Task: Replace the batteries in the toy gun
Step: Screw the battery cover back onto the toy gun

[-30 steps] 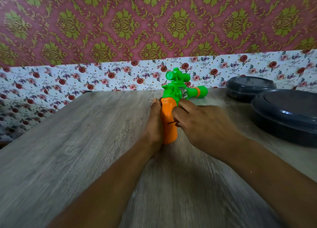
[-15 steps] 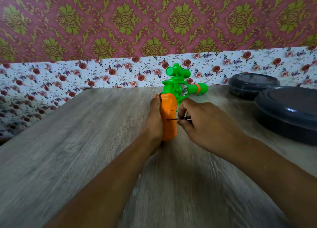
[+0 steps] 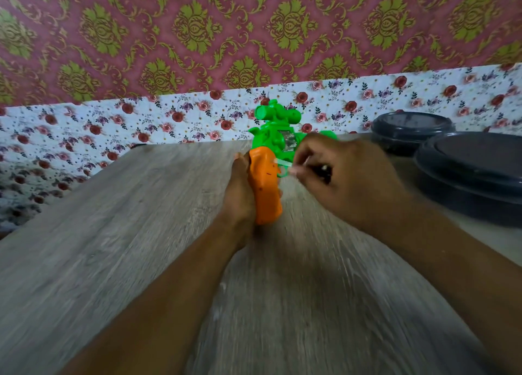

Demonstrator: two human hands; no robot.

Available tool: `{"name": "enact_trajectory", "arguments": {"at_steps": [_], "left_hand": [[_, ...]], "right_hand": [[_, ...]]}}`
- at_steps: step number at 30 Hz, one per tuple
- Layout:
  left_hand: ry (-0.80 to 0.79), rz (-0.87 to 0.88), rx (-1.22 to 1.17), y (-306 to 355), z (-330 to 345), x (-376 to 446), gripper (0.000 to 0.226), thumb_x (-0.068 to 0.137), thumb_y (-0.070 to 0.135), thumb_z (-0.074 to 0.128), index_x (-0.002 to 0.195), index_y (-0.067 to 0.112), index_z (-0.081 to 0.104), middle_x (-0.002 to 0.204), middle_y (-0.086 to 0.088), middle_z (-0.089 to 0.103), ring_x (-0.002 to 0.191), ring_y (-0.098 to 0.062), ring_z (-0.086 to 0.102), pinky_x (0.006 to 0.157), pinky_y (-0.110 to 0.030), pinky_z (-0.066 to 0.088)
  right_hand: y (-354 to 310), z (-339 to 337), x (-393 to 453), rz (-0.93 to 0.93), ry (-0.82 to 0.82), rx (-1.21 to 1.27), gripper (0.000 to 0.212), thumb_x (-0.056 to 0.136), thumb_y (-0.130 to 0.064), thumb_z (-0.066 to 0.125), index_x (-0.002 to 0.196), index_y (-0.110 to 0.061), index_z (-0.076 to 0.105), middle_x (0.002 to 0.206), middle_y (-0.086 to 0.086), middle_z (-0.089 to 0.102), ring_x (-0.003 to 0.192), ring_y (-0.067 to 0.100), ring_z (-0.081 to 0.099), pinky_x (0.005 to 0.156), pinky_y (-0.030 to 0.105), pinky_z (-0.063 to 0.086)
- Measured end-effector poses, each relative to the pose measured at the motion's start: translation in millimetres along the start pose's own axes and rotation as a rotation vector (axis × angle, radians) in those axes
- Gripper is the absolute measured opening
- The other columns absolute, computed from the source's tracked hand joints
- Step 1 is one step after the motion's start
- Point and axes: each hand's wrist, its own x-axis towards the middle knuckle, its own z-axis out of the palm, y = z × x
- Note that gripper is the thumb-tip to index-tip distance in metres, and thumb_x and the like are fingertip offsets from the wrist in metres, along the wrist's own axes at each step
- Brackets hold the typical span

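- Unscrewing the battery cover is judged to be the step in hand: the toy gun [image 3: 268, 177] is stood upright on the wooden table [image 3: 118, 247], its orange grip down and its green body and scope above
- The orange grip is clasped from its left side by the left hand [image 3: 240, 188], whose fingers are wrapped behind it; only fingertips are seen at the grip's right edge
- Just to the right of the grip, the right hand [image 3: 347, 177] is held with fingers curled and pressed together round a small dark tool, taken to be a screwdriver [image 3: 322, 171]; motion blur hides its tip, so contact with the grip cannot be told
- A tiny dark mark is seen on the grip's side, judged to be the screw hole; whether a screw sits in it cannot be told
- No batteries are seen anywhere round the gun, and the cover is judged to be closed, so the task is reckoned to be at an early stage
- For the next move, the tip would need to be seated squarely in the screw head, with the grip kept steady against the table by the left hand, so that slipping is avoided
- Well to the right of the gun, two dark round lidded containers [image 3: 474, 174] are stood near the floral wall [image 3: 84, 126]
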Motion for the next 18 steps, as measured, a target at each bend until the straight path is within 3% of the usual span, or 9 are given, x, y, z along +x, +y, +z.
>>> {"name": "enact_trajectory", "arguments": {"at_steps": [2,4,7,10,12,14,18], "left_hand": [[0.069,0.004,-0.028,2.0,-4.9,2.2,0.051,0.099,0.05,0.012,0.114,0.028,0.055,0.082,-0.008,0.061,0.062,-0.018,0.058,0.058,-0.025,0.049],[0.069,0.006,-0.034,2.3,-8.5,3.5,0.056,0.098,0.052,0.012,0.133,0.025,0.046,0.087,-0.01,0.062,0.067,-0.021,0.059,0.061,-0.029,0.05],[0.049,0.022,-0.029,2.1,-5.7,3.5,0.058,0.099,0.049,0.011,0.14,0.02,0.04,0.103,-0.013,0.062,0.068,-0.022,0.057,0.06,-0.028,0.049],[0.067,0.054,0.038,-2.9,-4.5,7.1,0.052,0.1,0.048,0.012,0.123,0.025,0.052,0.095,-0.006,0.068,0.066,-0.017,0.063,0.056,-0.024,0.054],[0.075,0.072,0.083,-6.0,-6.1,9.9,0.043,0.1,0.047,0.012,0.104,0.032,0.052,0.072,0.009,0.072,0.059,-0.008,0.068,0.049,-0.018,0.053],[0.053,0.079,0.102,-7.2,-6.5,10.6,0.04,0.1,0.046,0.011,0.099,0.034,0.049,0.056,0.017,0.068,0.051,0.001,0.065,0.044,-0.013,0.051],[0.017,0.067,0.073,-7.1,-7.5,10.7,0.045,0.1,0.046,0.011,0.105,0.027,0.051,0.073,0.012,0.07,0.059,0.0,0.067,0.057,-0.019,0.053]], "right_hand": [[2.0,-6.3,2.8,0.095,0.094,0.15,0.017,0.084,-0.036,0.058,0.082,-0.02,0.058,0.058,0.001,0.067,0.051,0.017,0.061,0.055,0.037,0.052],[4.5,-5.0,4.2,0.145,0.083,0.252,0.013,0.082,-0.027,0.066,0.079,-0.017,0.059,0.059,-0.001,0.067,0.052,0.011,0.061,0.058,0.034,0.053],[1.8,5.7,2.2,0.166,-0.024,0.381,0.009,0.08,-0.012,0.069,0.078,-0.017,0.062,0.066,-0.01,0.064,0.062,0.0,0.059,0.061,0.011,0.044],[-1.5,15.9,-0.7,0.169,-0.077,0.44,0.013,0.083,-0.004,0.063,0.084,-0.016,0.065,0.073,-0.008,0.067,0.067,-0.007,0.058,0.06,0.003,0.039],[-2.4,20.5,-2.7,0.156,-0.076,0.435,0.013,0.085,-0.005,0.06,0.088,-0.017,0.067,0.077,-0.004,0.069,0.068,-0.006,0.06,0.06,0.003,0.042],[-2.0,23.3,-4.1,0.12,-0.071,0.415,0.013,0.085,-0.007,0.06,0.091,-0.016,0.068,0.078,-0.004,0.069,0.066,-0.006,0.06,0.062,0.006,0.045],[0.6,24.1,-4.5,-0.011,-0.074,0.305,0.017,0.086,-0.009,0.057,0.096,-0.013,0.07,0.085,0.001,0.073,0.075,0.007,0.065,0.07,0.021,0.05]]}}
